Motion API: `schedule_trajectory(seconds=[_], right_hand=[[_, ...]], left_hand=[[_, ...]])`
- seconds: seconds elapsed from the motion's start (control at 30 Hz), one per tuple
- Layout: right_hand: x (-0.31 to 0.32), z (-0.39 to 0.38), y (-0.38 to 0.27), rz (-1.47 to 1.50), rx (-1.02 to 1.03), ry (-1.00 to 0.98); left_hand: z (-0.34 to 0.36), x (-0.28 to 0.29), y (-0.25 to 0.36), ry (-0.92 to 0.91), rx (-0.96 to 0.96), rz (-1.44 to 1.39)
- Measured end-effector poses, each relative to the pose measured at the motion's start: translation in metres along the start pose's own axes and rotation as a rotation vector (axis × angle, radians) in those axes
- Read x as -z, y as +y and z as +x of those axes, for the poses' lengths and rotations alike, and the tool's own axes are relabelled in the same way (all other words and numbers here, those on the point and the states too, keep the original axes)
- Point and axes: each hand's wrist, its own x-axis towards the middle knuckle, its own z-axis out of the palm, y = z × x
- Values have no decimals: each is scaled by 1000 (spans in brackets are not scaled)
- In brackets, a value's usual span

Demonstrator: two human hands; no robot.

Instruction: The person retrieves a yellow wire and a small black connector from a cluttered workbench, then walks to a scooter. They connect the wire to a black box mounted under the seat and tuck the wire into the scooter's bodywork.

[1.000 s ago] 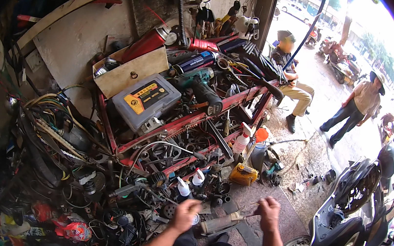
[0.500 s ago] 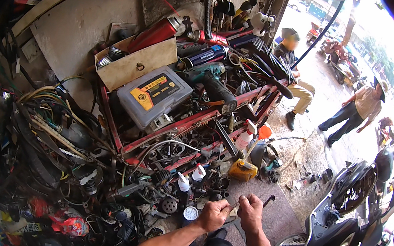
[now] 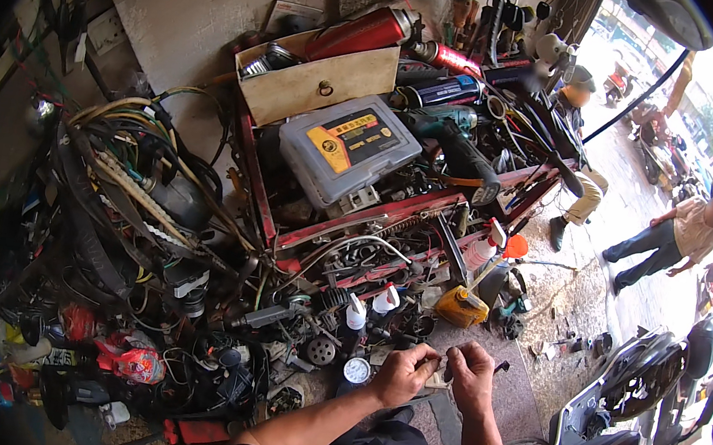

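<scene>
My left hand (image 3: 405, 376) and my right hand (image 3: 471, 375) are held close together at the lower middle, a narrow gap between their fingertips. The left fingers are curled into a pinch, and what they hold is too small to make out. The right fingers are bent and pressed together as well, their contents hidden. A short dark piece with a black end (image 3: 503, 366) shows just beyond the right hand; I cannot tell whether that hand holds it. Left of my left hand is a round container with a white top (image 3: 356, 370). Beyond the hands stands a yellow jug (image 3: 462, 307).
A red metal rack (image 3: 347, 229) carries a grey plastic case (image 3: 349, 150), a cordless drill (image 3: 466, 160) and a cream drawer (image 3: 320, 86). Tangled cables (image 3: 134, 186) and loose parts crowd the left. A scooter (image 3: 606, 440) stands right. Two people are outside.
My view has swung left, so the rack and jug appear farther right. My hands have drawn slightly apart; the thin thing seen between them before is no longer clear.
</scene>
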Motion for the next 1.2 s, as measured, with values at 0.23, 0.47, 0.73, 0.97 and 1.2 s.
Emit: schedule_trajectory(seconds=[0.23,0.47,0.73,0.97,1.2], right_hand=[[-4,-4,0,-83,216,10],[5,-4,-7,-425,535,-2],[1,-4,-3,-640,815,206],[20,-9,1,-441,701,124],[53,-3,11,-443,752,195]], left_hand=[[6,3,7,65,-94,34],[10,1,11,25,-141,130],[16,-10,3,-20,-56,79],[24,-16,-5,-55,114,-3],[29,-54,0,-40,156,3]])
